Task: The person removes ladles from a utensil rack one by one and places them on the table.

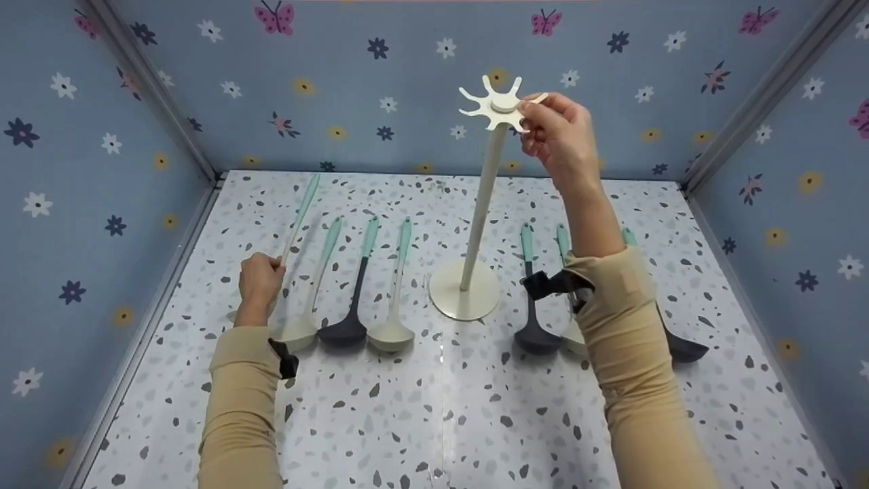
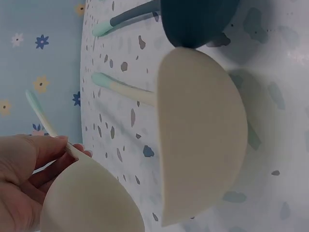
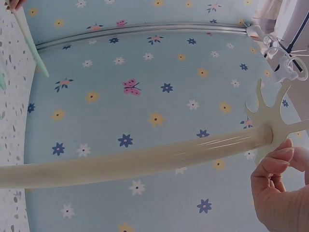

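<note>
My left hand (image 1: 260,284) pinches the shaft of a cream ladle with a mint handle (image 1: 307,198), near its rounded bowl (image 2: 91,200). This ladle is tilted, its handle pointing away from me, and the hand hides most of the bowl in the head view. A cream utensil stand (image 1: 482,197) rises upright from a round base (image 1: 465,305). At its top is a hook ring (image 1: 485,107) with several prongs. My right hand (image 1: 563,139) grips one prong on the ring's right side, thumb and fingers together.
Left of the stand lie a cream ladle (image 1: 299,333), a black ladle (image 1: 343,331) and another cream ladle (image 1: 392,334). Right of it lie a black ladle (image 1: 538,338), a partly hidden cream one (image 1: 574,339) and a black utensil (image 1: 686,350). Patterned walls (image 1: 407,81) border the speckled table (image 1: 380,421).
</note>
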### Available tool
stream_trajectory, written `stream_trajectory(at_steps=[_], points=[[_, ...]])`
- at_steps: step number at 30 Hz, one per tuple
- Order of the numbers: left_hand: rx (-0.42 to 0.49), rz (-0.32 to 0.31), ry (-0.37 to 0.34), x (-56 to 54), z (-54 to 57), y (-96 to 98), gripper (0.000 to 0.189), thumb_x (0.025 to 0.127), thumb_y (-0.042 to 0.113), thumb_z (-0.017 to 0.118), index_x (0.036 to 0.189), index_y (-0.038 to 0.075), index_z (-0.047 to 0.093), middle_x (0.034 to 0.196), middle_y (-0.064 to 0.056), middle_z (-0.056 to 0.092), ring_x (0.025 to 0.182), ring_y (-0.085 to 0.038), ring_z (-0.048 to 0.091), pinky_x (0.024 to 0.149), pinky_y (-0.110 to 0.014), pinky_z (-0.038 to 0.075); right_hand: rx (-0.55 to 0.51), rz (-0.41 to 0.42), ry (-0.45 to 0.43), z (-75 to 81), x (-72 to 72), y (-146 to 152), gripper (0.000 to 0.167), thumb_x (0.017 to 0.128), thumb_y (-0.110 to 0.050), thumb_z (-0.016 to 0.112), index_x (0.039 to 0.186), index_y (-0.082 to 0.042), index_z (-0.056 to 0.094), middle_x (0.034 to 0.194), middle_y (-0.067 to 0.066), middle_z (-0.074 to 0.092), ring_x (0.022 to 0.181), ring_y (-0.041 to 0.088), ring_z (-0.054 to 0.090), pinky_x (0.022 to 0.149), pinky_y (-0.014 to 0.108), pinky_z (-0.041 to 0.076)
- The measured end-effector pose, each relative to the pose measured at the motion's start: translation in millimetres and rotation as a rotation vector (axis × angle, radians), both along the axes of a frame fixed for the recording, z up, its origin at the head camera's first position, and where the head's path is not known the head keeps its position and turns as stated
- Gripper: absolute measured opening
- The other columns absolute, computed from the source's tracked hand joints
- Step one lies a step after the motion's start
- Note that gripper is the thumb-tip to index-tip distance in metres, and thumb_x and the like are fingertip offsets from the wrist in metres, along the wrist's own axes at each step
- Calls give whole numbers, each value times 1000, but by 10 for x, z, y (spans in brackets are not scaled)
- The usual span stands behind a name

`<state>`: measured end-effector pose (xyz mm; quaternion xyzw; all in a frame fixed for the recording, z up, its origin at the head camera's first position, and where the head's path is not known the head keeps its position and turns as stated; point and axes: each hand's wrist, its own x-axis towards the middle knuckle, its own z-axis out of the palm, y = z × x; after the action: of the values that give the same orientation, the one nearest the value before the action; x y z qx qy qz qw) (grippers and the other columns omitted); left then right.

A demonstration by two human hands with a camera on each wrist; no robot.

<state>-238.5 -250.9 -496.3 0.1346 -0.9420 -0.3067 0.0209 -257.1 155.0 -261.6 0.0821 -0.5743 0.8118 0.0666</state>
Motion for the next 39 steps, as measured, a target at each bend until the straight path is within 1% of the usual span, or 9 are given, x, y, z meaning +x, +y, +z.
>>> stream_trajectory(at_steps=[6,13,19,22,26,30,32,37,39], points=[[-45,18,-74,20,-97,-118,24,87,2,48,100,-15,59,98,-29,57,87,-38,56,75,-45,46,12,7,11,3,-5,-6,8,83,-2,58,86,5,58,64,12,49,47,17,42,42,21,37],[-76,17,-141,52,-179,-189,22,85,0,49,96,-16,58,92,-30,59,77,-35,58,66,-43,47,10,6,9,8,-10,-7,7,83,-2,58,85,5,58,64,12,49,47,17,42,42,22,37],[-73,25,-203,56,-248,-223,21,83,-2,48,97,-16,57,88,-29,58,70,-32,58,58,-39,49,7,3,5,-2,-9,3,6,84,-2,58,85,4,58,65,12,49,48,17,42,42,22,36],[-86,30,-219,44,-283,-227,21,84,-2,47,99,-16,55,91,-30,57,75,-36,58,63,-43,48,6,-4,0,-7,-7,11,6,84,-2,58,85,4,58,64,12,49,47,17,42,42,22,36],[-110,33,-222,27,-321,-219,22,86,-1,45,100,-16,54,95,-30,56,84,-40,56,71,-48,45,4,-10,-6,-10,-9,17,7,84,-2,58,85,4,59,65,12,49,47,17,42,42,22,37],[-111,24,-235,21,-356,-197,21,86,-2,44,98,-16,54,92,-29,57,76,-34,55,69,-46,45,-3,-5,-4,-7,-7,15,6,84,-2,58,85,4,58,65,12,49,48,17,42,42,22,37],[-114,14,-234,25,-366,-176,21,86,-4,43,97,-16,54,91,-30,56,75,-34,55,68,-45,46,-6,2,4,-8,-6,11,6,84,-1,57,85,5,58,65,12,49,48,17,42,42,22,37],[-119,17,-233,29,-375,-143,25,89,-6,35,103,-18,52,97,-34,54,86,-40,56,72,-47,47,-2,15,23,-12,-4,8,7,84,-1,57,85,5,58,65,12,48,47,17,41,42,22,37],[-118,27,-246,22,-376,-134,27,90,-5,33,105,-18,50,100,-34,53,90,-41,55,74,-48,46,4,12,23,-11,-2,10,7,84,-2,57,85,5,58,65,12,48,48,17,41,42,22,37]])
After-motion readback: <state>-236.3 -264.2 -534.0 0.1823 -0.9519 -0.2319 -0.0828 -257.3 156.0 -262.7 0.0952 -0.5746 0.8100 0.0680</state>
